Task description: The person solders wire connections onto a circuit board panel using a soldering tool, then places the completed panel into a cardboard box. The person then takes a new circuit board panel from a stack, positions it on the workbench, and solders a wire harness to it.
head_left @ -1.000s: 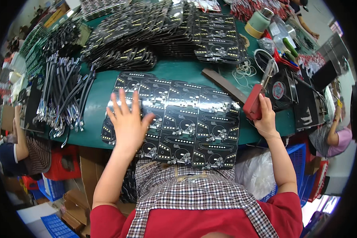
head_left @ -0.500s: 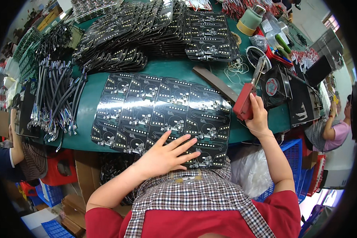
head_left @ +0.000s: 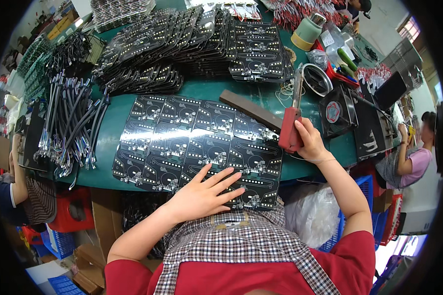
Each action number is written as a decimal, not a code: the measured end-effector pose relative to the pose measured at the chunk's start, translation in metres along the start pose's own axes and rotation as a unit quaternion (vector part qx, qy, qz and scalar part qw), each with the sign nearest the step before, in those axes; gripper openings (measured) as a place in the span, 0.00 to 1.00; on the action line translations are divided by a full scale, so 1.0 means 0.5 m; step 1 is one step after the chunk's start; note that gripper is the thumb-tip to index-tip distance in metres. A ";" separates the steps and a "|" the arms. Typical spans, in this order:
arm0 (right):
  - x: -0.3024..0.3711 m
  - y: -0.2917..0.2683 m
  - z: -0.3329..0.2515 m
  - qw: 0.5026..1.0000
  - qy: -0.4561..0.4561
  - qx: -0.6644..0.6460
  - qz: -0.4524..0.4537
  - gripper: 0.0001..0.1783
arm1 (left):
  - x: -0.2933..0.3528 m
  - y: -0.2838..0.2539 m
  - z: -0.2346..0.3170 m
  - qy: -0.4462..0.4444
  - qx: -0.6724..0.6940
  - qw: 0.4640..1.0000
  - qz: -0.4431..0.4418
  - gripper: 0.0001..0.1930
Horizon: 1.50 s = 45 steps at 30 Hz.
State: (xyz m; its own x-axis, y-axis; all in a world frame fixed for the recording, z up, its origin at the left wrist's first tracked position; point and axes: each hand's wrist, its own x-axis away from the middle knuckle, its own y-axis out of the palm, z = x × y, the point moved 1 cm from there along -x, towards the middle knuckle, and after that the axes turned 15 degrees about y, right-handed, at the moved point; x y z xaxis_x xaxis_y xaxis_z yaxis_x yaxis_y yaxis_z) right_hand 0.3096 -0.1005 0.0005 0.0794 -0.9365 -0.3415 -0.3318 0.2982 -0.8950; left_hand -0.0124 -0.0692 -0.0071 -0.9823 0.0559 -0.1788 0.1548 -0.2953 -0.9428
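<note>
A panel of joined black circuit boards (head_left: 174, 140) lies flat on the green table before me, its near edge reaching my checked apron. My left hand (head_left: 204, 195) rests on its near part, palm down with fingers spread, holding nothing. Closed in my right hand (head_left: 312, 142) is a red-handled tool (head_left: 291, 130) with a long metal shaft pointing away from me; its exact kind is unclear. The tool is above the panel's right edge. A dark brown bar (head_left: 248, 108) lies slantwise over the panel's far right corner, its right end hidden behind the tool.
Stacked black circuit panels (head_left: 258, 49) fill the far side. Bundled dark cables (head_left: 71, 118) lie left. At right stand a small black fan (head_left: 335, 112), a round metal ring (head_left: 317, 78) and a green thermos (head_left: 307, 33). A co-worker (head_left: 411, 162) sits farther right.
My right hand has moved slightly left, and the tool's shaft has swung from slanting right to nearly straight ahead. The brown bar has shifted left. My left hand stays on the panel.
</note>
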 end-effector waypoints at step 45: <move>0.209 -0.002 -0.128 0.986 0.067 -0.091 0.121 0.46 | 0.005 0.087 0.041 0.021 -0.145 0.954 0.260 0.15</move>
State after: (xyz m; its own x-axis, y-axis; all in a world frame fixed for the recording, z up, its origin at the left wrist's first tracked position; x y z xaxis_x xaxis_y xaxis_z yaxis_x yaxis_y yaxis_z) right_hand 0.2580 -0.2107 -0.0158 -0.1440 -0.8622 -0.4857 -0.4909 0.4884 -0.7215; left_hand -0.0103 -0.1013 -0.0429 -0.7610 0.0137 -0.6486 0.6483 -0.0168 -0.7612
